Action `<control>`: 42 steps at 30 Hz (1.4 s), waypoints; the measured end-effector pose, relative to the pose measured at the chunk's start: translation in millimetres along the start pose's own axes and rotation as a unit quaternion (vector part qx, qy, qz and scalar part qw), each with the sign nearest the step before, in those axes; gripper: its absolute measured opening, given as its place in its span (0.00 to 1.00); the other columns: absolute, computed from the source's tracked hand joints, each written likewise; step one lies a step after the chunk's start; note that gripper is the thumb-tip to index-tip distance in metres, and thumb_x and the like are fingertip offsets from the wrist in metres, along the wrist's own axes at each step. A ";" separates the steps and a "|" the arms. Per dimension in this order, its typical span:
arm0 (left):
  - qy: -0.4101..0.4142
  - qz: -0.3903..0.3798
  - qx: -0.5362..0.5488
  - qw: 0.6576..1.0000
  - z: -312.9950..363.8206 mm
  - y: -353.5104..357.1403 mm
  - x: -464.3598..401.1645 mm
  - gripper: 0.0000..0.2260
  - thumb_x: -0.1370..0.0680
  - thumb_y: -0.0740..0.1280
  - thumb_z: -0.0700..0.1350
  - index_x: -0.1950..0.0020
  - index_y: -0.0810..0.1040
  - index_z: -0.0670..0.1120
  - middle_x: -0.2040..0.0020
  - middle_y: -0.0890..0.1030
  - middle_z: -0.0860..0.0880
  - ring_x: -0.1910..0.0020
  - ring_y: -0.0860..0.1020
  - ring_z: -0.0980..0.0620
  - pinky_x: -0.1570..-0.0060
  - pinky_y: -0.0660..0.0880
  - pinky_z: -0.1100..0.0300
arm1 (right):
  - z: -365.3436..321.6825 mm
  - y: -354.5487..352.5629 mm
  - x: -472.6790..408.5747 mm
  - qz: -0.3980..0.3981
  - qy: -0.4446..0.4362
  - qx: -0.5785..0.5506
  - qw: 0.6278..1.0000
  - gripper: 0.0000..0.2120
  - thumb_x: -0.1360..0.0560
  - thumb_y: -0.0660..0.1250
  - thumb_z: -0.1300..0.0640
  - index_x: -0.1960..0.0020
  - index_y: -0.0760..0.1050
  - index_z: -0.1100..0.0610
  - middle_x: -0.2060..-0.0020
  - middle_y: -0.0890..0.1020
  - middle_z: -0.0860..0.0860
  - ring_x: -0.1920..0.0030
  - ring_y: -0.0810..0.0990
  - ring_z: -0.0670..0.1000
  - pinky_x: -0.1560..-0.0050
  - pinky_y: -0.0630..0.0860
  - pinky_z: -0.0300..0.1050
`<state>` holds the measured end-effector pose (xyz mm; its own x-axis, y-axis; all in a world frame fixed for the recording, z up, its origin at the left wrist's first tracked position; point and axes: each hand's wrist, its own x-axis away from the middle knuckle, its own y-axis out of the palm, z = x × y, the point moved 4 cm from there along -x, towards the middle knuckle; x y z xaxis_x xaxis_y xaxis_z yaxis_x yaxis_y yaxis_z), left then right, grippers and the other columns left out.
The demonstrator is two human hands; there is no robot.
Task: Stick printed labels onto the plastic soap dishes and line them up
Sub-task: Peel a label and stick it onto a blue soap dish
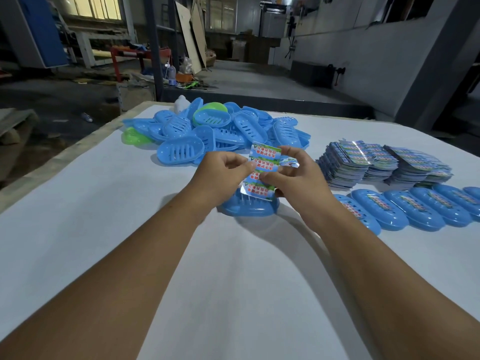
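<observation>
Head view: both hands, left hand and right hand, pinch a thin, floppy label sheet by its edges above a light, stiff soap dish; it likely creases easily.

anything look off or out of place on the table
Two green dishes sit in the heap of unlabelled blue dishes, the only ones of that colour. The label stacks lean and fan out unevenly. Otherwise the labelled row looks tidy, and both hands hold a label sheet.
</observation>
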<state>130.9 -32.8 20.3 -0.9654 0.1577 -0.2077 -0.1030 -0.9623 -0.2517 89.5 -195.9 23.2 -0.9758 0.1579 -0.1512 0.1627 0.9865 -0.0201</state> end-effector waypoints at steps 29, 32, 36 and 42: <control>0.049 -0.062 0.005 0.997 11.9 7.3 11.1 0.12 0.20 0.69 0.45 0.39 0.81 0.57 0.56 0.84 0.42 0.58 0.82 0.49 0.53 0.80 0.53 | -2.2 -9.5 -2.7 -0.002 -0.083 0.159 0.984 0.11 0.25 0.74 0.56 0.43 0.81 0.49 0.62 0.87 0.47 0.61 0.86 0.45 0.61 0.81 0.41; 0.040 -0.005 0.009 0.999 12.3 -1.9 5.0 0.09 0.21 0.70 0.48 0.42 0.79 0.56 0.60 0.86 0.52 0.65 0.79 0.62 0.65 0.77 0.67 | -0.8 -11.1 -3.9 0.008 -0.027 0.064 0.998 0.11 0.24 0.74 0.58 0.42 0.81 0.53 0.59 0.88 0.50 0.58 0.88 0.49 0.60 0.84 0.47; 0.032 0.022 0.015 0.999 15.1 -6.2 2.3 0.11 0.24 0.71 0.42 0.45 0.78 0.55 0.64 0.85 0.58 0.66 0.79 0.64 0.71 0.72 0.73 | -2.6 -13.6 -5.8 0.031 0.004 0.014 0.999 0.14 0.24 0.74 0.59 0.39 0.80 0.53 0.57 0.88 0.48 0.57 0.88 0.50 0.61 0.85 0.50; 0.035 0.020 0.017 0.999 17.5 -5.3 5.2 0.11 0.24 0.71 0.41 0.47 0.77 0.55 0.64 0.85 0.56 0.66 0.80 0.64 0.71 0.72 0.72 | -3.3 -14.0 -5.5 0.033 0.011 0.030 0.999 0.15 0.25 0.75 0.57 0.39 0.80 0.51 0.58 0.88 0.46 0.58 0.88 0.48 0.62 0.85 0.48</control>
<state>122.3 -30.8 37.1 -0.9502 0.1319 -0.2825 -0.0728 -0.9749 -0.2106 92.1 -210.4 27.6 -0.9658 0.2236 -0.1314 0.2340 0.9697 -0.0699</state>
